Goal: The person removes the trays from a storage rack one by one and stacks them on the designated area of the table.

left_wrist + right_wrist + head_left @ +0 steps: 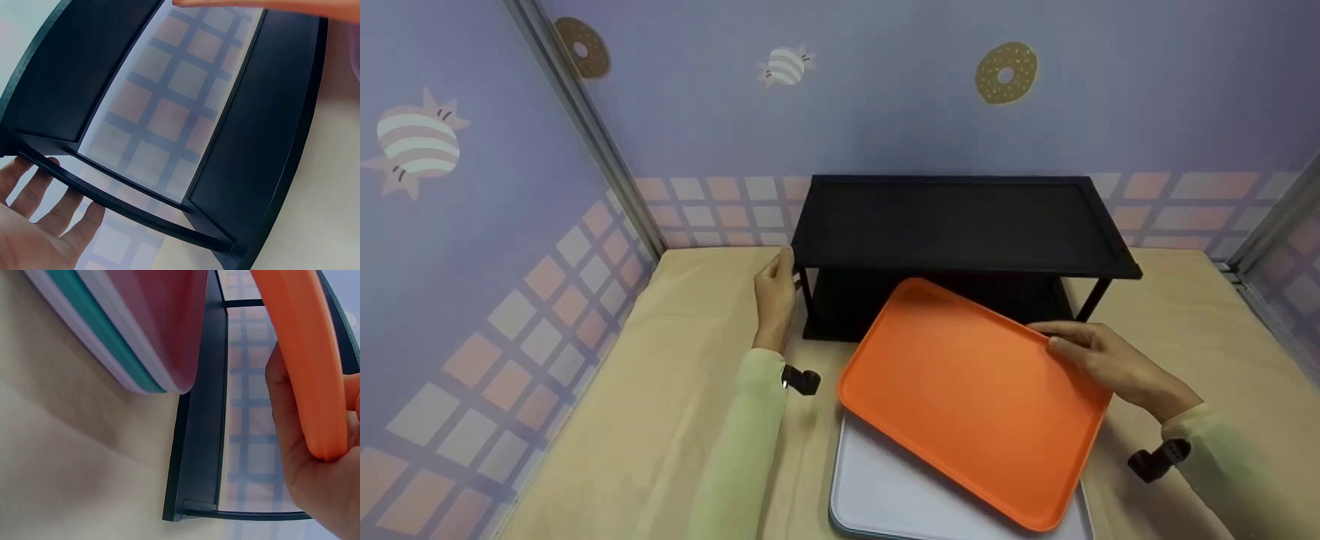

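Note:
A black two-tier shelf (pixel 960 225) stands at the back of the table. My left hand (pixel 776 294) is at its left end, with the fingers extended and their tips touching a thin side post (pixel 121 204) in the left wrist view. An orange rectangular tray (pixel 975 405) is in my right hand (pixel 1099 360), pinched by its right edge with the thumb on top and fingers beneath. The tray is turned at an angle, its far corner overlapping the shelf's lower opening in the head view. Under it lies a stack of trays, a pale one (pixel 877 487) on top.
In the right wrist view the stack shows a teal tray edge (pixel 93 332) between pale ones. A cream cloth (pixel 645 390) covers the table. Walls (pixel 885 97) printed with tiles, doughnuts and sweets stand behind and at the sides, with metal corner posts (pixel 585 120).

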Action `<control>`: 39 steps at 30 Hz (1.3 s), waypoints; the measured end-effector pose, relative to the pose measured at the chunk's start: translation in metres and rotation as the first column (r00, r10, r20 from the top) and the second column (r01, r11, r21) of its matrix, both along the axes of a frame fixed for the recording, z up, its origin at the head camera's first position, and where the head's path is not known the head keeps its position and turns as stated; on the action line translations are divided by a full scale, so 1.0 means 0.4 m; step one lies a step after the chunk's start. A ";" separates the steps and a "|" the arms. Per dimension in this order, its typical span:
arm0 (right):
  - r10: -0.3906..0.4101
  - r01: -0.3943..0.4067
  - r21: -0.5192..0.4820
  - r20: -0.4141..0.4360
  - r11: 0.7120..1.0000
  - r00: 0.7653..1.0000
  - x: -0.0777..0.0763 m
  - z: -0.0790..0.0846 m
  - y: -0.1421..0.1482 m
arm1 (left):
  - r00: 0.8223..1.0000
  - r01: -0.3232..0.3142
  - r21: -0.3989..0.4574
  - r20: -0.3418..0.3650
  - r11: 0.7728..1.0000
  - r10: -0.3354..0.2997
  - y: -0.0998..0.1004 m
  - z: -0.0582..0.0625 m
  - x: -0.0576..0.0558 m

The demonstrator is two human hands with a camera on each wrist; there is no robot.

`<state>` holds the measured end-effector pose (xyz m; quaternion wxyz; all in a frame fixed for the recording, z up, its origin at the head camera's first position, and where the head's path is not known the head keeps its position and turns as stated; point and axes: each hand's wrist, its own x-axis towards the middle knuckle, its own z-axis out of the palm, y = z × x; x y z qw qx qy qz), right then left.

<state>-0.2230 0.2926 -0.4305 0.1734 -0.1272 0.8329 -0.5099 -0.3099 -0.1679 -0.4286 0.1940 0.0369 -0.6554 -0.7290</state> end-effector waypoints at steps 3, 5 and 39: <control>0.011 -0.011 0.004 0.010 1.000 1.000 -0.004 -0.002 0.000 | 1.000 0.001 -0.008 -0.001 1.000 -0.001 -0.003 0.001 0.000; 0.027 -0.027 0.003 0.016 1.000 1.000 -0.007 -0.003 0.000 | 1.000 0.007 -0.012 0.000 1.000 -0.007 -0.005 0.002 0.000; 0.298 -0.297 0.042 0.001 0.954 0.955 -0.049 -0.053 -0.037 | 1.000 -0.002 -0.010 0.016 1.000 0.002 -0.001 0.001 0.000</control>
